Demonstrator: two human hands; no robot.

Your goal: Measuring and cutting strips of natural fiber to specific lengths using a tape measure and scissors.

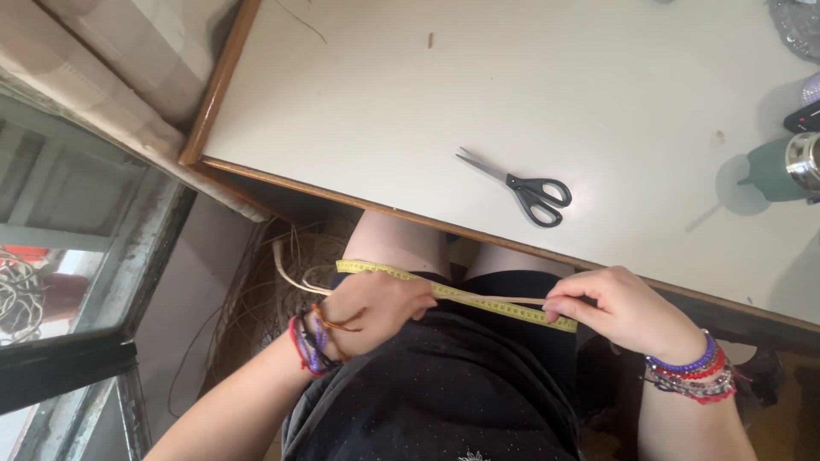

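My left hand and my right hand hold a yellow measuring tape stretched between them over my lap, below the table edge. A thin pale strand of cane or cord lies along the tape, pinched with it in both hands. Its loose end curls off to the left of my left hand. Both wrists carry several beaded bracelets. Black clothing covers my lap.
Grey-handled scissors lie shut on the white table with a wooden rim. A teal mug stands at the right edge. A coil of thin cane sits on the floor under the table. A window frame is at left.
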